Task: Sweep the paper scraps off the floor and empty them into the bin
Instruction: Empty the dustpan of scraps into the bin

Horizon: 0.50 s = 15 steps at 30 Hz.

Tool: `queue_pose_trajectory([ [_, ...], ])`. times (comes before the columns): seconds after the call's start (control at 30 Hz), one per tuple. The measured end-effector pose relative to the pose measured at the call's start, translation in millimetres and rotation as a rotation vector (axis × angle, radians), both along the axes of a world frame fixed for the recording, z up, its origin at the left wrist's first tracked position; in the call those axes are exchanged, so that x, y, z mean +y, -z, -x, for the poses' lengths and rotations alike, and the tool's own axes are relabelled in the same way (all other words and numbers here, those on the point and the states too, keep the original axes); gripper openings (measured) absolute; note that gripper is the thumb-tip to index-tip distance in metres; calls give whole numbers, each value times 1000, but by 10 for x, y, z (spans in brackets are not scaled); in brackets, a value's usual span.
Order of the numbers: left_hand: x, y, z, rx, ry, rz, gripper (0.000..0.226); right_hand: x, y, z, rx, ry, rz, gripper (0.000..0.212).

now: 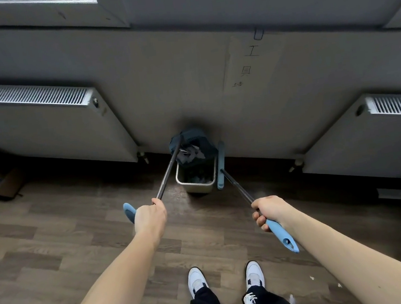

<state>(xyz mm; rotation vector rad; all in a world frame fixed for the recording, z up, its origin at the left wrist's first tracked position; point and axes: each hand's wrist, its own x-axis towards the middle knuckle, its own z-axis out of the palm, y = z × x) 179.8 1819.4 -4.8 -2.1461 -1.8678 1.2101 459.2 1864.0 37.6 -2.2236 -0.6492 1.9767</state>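
Head view: our left hand (149,219) is clenched round the dustpan (192,137) pole, and our right hand (268,209) grips the broom (221,167) pole just above its blue end. The dustpan is tipped over the bin (199,188) by the wall, with scraps (190,153) at its mouth. The broom head stands just right of the bin. A few white bits (311,277) lie near our shoes (197,279).

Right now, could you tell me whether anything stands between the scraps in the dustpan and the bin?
Nothing visible does. The dustpan holds the scraps just above the open bin; the broom stands beside the bin, clear of its mouth.
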Motion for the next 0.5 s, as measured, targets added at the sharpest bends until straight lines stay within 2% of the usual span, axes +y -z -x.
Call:
queue_pose_trajectory([
  [0.5,-145,88,27,14,18,5,62,-61,42,13,-1,-6,37,19],
])
